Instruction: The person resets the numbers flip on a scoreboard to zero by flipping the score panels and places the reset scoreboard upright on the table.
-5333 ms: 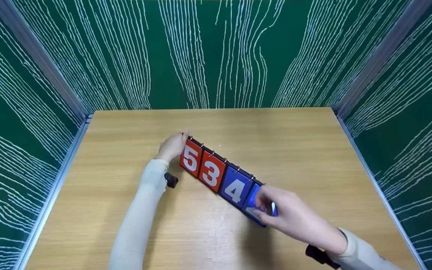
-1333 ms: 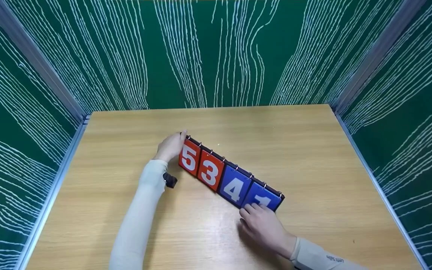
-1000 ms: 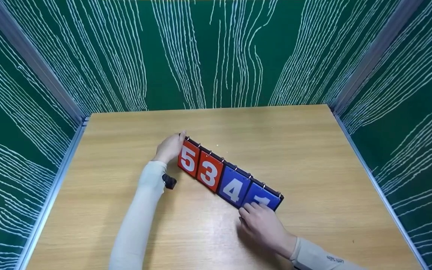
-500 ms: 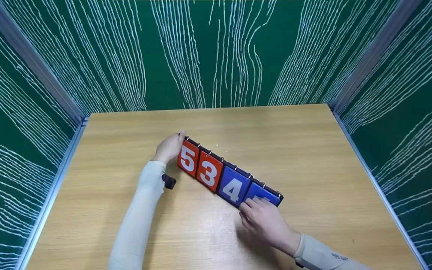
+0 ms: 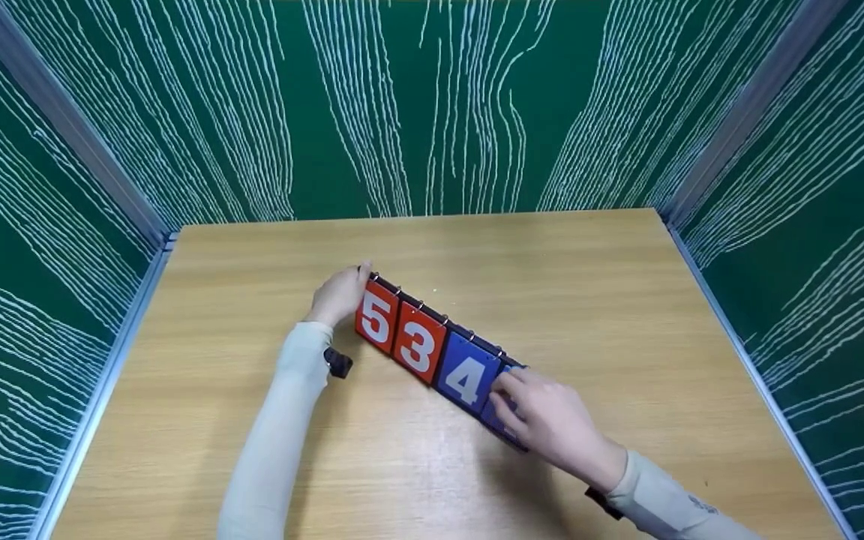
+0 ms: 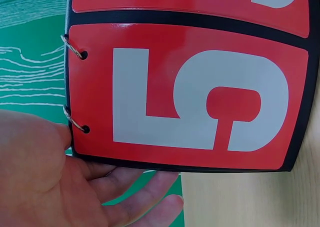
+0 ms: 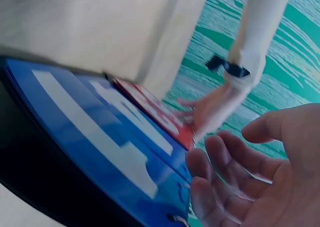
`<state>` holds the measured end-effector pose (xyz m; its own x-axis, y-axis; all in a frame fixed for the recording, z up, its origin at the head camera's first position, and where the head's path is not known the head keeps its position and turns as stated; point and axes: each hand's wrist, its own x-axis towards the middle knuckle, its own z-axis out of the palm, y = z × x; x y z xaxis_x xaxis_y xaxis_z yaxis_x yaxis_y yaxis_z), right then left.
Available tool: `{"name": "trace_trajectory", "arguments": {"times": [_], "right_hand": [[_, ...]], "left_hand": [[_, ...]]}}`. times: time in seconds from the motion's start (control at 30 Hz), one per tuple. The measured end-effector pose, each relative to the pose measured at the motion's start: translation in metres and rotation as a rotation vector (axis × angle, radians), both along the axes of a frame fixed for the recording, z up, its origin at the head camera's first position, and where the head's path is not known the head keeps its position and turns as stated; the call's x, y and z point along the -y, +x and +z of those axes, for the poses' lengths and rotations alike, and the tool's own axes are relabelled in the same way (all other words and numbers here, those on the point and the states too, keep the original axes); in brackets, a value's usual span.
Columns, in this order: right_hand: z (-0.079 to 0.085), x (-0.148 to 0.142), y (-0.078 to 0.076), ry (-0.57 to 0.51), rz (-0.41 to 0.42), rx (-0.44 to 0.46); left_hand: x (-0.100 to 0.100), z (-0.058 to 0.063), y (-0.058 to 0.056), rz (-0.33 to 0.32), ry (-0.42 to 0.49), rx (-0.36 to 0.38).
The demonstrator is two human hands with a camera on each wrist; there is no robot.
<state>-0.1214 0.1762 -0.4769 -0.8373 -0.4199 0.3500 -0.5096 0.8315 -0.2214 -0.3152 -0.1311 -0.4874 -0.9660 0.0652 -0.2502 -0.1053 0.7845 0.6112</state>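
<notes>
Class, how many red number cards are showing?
2: the 5 card, beside the left hand, and the 3 card, beside the blue 4 card. Cards underneath may be hidden.

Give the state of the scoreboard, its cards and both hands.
Scoreboard: set diagonally on the table
Red 5 card: on rings, numeral showing
Red 3 card: on rings, numeral showing
Blue 4 card: on rings, numeral showing
Blue end card: mostly covered in head view
Left hand: holding the red end
Right hand: loosely curled, holding nothing
</notes>
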Motion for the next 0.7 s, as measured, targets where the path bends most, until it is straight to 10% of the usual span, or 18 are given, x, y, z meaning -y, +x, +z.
{"name": "trace_trajectory", "arguments": {"times": [0.7], "right_hand": [[0.019,-0.034,-0.042,-0.217,-0.096,0.2]], "left_hand": [[0.0,0.002,0.002,-0.006,0.002,-0.024]]}}
